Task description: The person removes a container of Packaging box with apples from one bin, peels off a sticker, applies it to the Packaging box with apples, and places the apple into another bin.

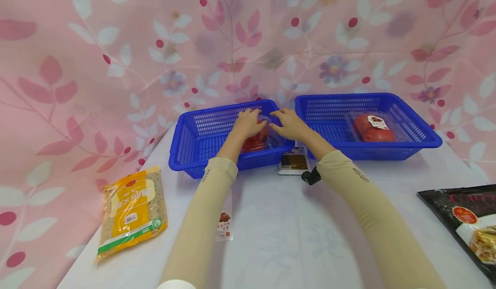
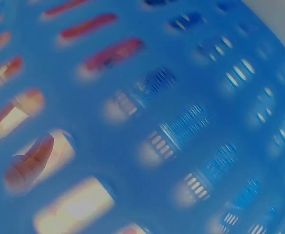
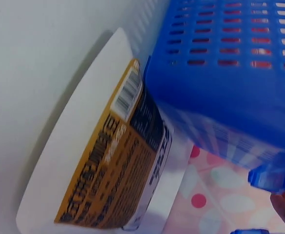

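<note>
Fingers (image 1: 247, 116) of the left hand (image 1: 248, 126) and right hand (image 1: 290, 124) are arching over the red pack (image 1: 255, 142) between them, thumbs standing apart; I cannot tell whether either is pinching it, contact points being hidden. Its glossy clear wrap could be slipping if the two sides are bearing unevenly, and its corner could be catching the blue basket (image 1: 176, 151) surrounding it. Nearer the body than the right hand, a black device (image 1: 311, 176) is hanging beside the brown-labelled carton (image 1: 294, 162) and could be nudging it. Blurred slots are filling the left wrist view, obscuring the grip. Well right of the grip, a second basket (image 1: 387, 151) is holding tomatoes (image 1: 373, 130); beyond, a black bag (image 1: 461, 220) is running out of frame.
</note>
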Available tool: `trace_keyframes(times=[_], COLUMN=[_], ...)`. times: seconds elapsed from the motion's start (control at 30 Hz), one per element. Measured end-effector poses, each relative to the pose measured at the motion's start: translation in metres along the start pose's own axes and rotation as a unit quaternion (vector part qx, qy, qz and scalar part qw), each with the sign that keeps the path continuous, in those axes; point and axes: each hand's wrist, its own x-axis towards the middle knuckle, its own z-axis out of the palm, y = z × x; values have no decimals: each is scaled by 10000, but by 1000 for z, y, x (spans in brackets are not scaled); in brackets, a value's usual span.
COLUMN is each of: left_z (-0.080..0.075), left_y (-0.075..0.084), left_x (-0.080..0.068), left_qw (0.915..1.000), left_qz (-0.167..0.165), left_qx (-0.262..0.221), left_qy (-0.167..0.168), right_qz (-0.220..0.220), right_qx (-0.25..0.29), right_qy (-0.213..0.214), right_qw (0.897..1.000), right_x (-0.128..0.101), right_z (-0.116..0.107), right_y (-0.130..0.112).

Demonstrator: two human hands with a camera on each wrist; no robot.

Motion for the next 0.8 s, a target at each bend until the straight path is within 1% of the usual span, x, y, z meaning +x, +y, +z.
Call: trace_keyframes(times=[0.1,0.23,0.33,0.4,0.5,0.6,0.7,0.8], left_z=[-2,-4,-4,-4,-3,-3,-1,2], left_y=[-5,-12,-16,-18,-21,-24,-28,-28], left_x=[-3,-7,-10,-12,-15,-18,-20,-23], left_qw=[10000,9998,9991,9982,9964,9954,9945,9929], left_qz=[-63,-185,-408,-567,-787,-857,-905,-969], left_qx=[-67,-65,-74,-126,-250,-310,-339,-413], left_qy=[31,40,-51,-117,-212,-301,-396,-546], right_qz=[-149,-271,-339,-333,-201,20,227,345], right_qx=[21,266,417,393,257,94,181,267], right_qy=[40,17,-64,-132,-279,-480,-724,-894], right_qw=[9999,9993,9985,9986,9991,9988,9970,9950], right_x=[4,8,9,10,12,15,18,19], right_z=[5,10,12,14,17,20,23,28], right_y=[-3,-10,-16,-19,-24,-27,-30,-32])
